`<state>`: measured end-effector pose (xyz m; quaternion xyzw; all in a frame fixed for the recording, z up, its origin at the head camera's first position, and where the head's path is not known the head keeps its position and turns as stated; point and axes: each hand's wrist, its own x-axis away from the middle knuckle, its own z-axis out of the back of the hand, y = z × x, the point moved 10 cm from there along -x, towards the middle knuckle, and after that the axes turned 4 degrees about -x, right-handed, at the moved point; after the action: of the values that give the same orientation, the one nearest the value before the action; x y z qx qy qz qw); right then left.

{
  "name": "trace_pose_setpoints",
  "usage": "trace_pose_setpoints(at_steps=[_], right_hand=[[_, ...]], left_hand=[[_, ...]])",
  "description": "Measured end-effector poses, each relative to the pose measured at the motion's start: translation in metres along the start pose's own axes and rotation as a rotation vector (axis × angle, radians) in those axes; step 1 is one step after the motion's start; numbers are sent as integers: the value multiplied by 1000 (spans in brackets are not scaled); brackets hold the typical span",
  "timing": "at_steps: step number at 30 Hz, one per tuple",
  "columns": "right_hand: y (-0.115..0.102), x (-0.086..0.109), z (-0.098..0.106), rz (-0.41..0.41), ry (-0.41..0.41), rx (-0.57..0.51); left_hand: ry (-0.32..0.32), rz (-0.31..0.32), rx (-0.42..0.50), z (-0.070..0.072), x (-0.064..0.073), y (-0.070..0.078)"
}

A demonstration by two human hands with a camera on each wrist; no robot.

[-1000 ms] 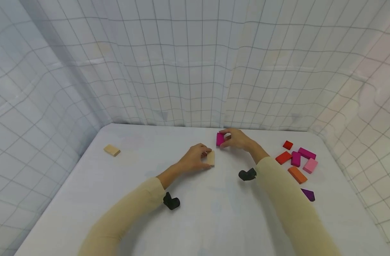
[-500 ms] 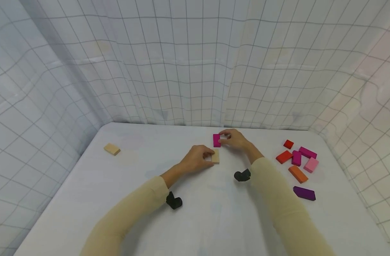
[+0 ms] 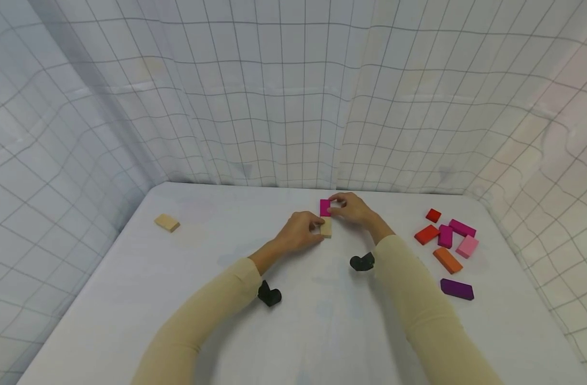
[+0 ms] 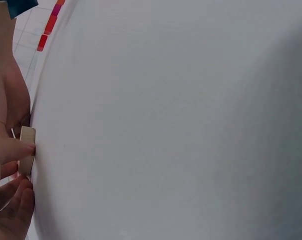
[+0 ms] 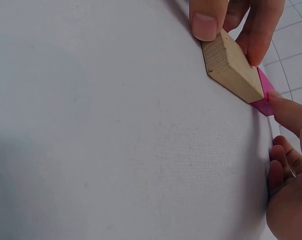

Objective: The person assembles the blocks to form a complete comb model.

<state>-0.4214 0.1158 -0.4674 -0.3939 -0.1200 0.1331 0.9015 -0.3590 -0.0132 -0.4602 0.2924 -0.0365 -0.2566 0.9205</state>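
My left hand (image 3: pixel 298 232) pinches a plain wooden block (image 3: pixel 326 229) between thumb and fingers on the white table. Just beyond it lies a magenta block (image 3: pixel 324 206), its near end meeting the wooden one. My right hand (image 3: pixel 353 209) holds the magenta block from the right side, thumb near and finger far. In the right wrist view the wooden block (image 5: pixel 234 70) has a slanted end and hides most of the magenta block (image 5: pixel 263 106). The left wrist view catches the wooden block (image 4: pixel 26 166) at its left border, a fingertip across it.
At the right lie a small red block (image 3: pixel 433 215), a red block (image 3: pixel 426 235), two magenta blocks (image 3: pixel 445 236), a pink block (image 3: pixel 467 246), an orange block (image 3: pixel 448 260) and a purple block (image 3: pixel 457 289). Another wooden block (image 3: pixel 167 222) lies far left. Gridded white curtains (image 3: pixel 293 107) enclose the table.
My left hand has slid the wooden block right and away from me, up against the magenta block. My right hand has shifted the magenta block slightly left; the purple block is now uncovered by the sleeve.
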Motion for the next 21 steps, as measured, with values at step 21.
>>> trace_pose_setpoints(at_steps=[21], right_hand=[[5, -4, 1, -31, 30, -16]], left_hand=[[20, 15, 0, 2, 0, 1]])
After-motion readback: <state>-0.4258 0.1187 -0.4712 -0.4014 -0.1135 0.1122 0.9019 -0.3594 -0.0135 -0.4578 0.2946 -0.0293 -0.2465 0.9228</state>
